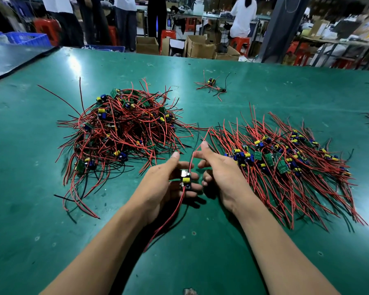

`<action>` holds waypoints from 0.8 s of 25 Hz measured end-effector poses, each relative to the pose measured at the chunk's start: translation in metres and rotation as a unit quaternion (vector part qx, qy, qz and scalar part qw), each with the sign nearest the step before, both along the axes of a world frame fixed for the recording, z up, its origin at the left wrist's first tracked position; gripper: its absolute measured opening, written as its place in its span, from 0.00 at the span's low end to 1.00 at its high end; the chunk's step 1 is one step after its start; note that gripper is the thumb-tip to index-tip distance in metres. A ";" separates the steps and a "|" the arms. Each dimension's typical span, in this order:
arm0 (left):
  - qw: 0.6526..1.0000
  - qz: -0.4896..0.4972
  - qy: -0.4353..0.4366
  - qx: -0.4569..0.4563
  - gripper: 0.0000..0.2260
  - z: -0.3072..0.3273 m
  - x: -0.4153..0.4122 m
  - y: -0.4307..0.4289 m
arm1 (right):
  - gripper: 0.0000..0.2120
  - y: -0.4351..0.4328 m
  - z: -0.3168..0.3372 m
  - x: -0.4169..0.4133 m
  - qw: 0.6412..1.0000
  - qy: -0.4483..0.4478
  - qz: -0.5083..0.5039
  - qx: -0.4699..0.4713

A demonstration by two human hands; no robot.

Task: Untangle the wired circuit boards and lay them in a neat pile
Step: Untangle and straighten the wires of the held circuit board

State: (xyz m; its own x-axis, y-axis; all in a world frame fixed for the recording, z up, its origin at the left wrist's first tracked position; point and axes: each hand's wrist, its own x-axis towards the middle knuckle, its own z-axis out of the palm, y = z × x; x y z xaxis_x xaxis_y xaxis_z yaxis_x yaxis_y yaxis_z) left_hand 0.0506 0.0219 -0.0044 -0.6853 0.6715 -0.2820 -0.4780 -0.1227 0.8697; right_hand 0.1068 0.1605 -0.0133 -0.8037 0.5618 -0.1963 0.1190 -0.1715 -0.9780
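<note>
Left hand (164, 184): I grip one circuit board (186, 180).
Right hand (219, 173): I pinch its red wire (191, 159).
Green table (30, 231): under both hands.
Tangled heap (124, 128): beyond my left hand.
Neat pile (285, 162): beside my right hand.
Room: cardboard boxes (198, 47) far ahead.

Two hands meet over the green table (200, 64). The left hand (162, 185) holds one small board (185, 180). The right hand (221, 173) pinches the board's red wire (190, 162) just above it. A messy heap (124, 128) of boards and wires lies left. A neater pile (285, 165) lies right. A little bunch (213, 85) lies far back.
</note>
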 end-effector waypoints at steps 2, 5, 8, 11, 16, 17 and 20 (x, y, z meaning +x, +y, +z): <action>0.999 -0.001 -0.032 0.008 0.26 0.002 -0.004 0.000 | 0.20 0.002 0.000 -0.001 1.000 -0.008 -0.017 0.000; 0.998 -0.008 -0.054 0.026 0.30 0.003 -0.007 -0.002 | 0.21 0.002 0.002 0.000 1.000 -0.020 -0.017 0.003; 0.997 -0.009 -0.054 0.051 0.32 0.003 -0.008 -0.002 | 0.17 -0.007 0.004 0.005 0.990 -0.019 0.015 0.140; 0.996 -0.001 -0.054 0.077 0.33 0.003 -0.013 -0.003 | 0.21 -0.017 0.002 0.008 0.935 0.004 0.037 0.353; 0.996 0.012 -0.056 0.075 0.27 0.007 -0.007 0.001 | 0.15 -0.015 0.003 0.007 0.910 0.013 -0.031 0.413; 0.996 0.034 -0.037 0.073 0.24 0.007 -0.005 0.002 | 0.15 -0.010 0.004 0.007 0.911 0.008 -0.054 0.409; 0.985 0.150 0.077 0.032 0.08 0.006 -0.007 -0.005 | 0.16 0.007 0.005 0.011 0.882 -0.029 -0.126 0.452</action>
